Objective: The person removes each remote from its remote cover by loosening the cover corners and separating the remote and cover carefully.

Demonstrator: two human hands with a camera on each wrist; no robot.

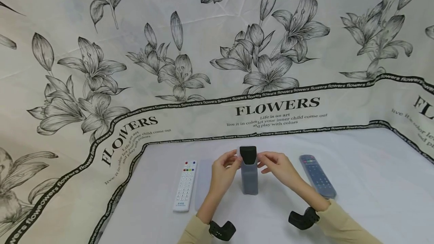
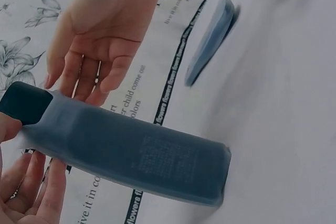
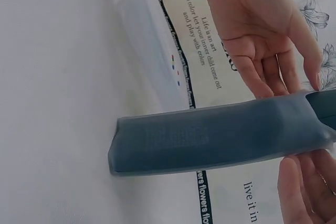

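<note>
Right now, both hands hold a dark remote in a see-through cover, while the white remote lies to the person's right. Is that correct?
Not quite: the white remote lies to the person's left, as the head view shows. The rest stands: the left hand and right hand hold a dark remote in a see-through cover.

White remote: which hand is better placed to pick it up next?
Left hand, I'd say: the white remote lies on that side, while the right hand is farther off, beyond the dark remote. Both hands hold that dark remote, so the left would need to let go first.
</note>
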